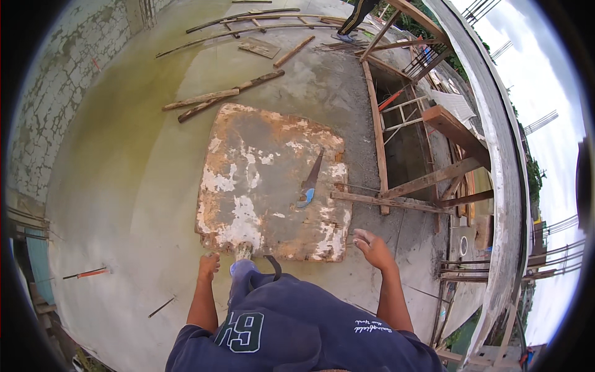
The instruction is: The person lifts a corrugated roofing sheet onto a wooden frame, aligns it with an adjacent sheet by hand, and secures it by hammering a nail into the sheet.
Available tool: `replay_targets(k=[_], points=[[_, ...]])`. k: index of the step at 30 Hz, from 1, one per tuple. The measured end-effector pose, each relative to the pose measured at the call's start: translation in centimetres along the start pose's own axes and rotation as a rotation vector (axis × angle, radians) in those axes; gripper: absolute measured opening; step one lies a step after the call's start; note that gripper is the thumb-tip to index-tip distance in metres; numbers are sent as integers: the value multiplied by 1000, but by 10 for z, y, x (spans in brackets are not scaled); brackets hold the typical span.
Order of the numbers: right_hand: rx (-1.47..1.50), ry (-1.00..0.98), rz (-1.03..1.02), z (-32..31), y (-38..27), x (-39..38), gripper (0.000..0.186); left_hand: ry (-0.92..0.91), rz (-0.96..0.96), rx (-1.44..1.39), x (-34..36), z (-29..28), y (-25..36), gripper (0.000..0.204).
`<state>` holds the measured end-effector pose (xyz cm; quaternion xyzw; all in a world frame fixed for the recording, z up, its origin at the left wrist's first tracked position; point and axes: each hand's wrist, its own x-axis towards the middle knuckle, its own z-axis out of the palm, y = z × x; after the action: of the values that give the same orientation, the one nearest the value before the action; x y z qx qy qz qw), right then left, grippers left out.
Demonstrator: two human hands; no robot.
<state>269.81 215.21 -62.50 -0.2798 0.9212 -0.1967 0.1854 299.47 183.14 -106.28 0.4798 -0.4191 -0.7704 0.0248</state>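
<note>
A large worn plywood board (260, 155), stained and patched with white, lies flat in front of me. On its right half rests a handsaw (312, 177) with a dark blade and a blue handle; neither of my hands touches it. By the board's near left corner is my left hand (209, 265), fingers curled in and no object showing in it. My right hand (373, 249) hovers off the near right corner, fingers stretched out, holding nothing. A dark strap (273, 266) hangs at my waist, beside my foot near the board's close edge.
Loose timber lengths (223, 96) lie beyond the board. To the right, a wooden frame (379, 142) borders a deep floor opening (403, 139), with a beam end (353, 197) reaching the board. Rebar (87, 273) pokes up at left. Another person's leg (354, 18) stands far off.
</note>
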Motion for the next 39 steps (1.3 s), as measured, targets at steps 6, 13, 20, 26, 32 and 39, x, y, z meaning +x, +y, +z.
replay_targets(k=[6, 13, 20, 26, 32, 39], points=[[-71, -66, 24, 17, -97, 71, 43, 140, 98, -53, 47, -72, 104, 17], [-193, 344, -231, -68, -220, 124, 43, 197, 73, -151, 98, -165, 127, 40], [65, 840, -155, -139, -261, 106, 37, 123, -44, -84, 146, -121, 145, 31], [-357, 561, -182, -92, -227, 134, 37, -111, -154, 21, 171, -67, 148, 26], [27, 690, 377, -104, -213, 117, 17, -62, -35, 46, 227, -36, 184, 14], [-162, 703, 457, -44, -94, 67, 31, -27, 192, 554, 304, -19, 225, 19]])
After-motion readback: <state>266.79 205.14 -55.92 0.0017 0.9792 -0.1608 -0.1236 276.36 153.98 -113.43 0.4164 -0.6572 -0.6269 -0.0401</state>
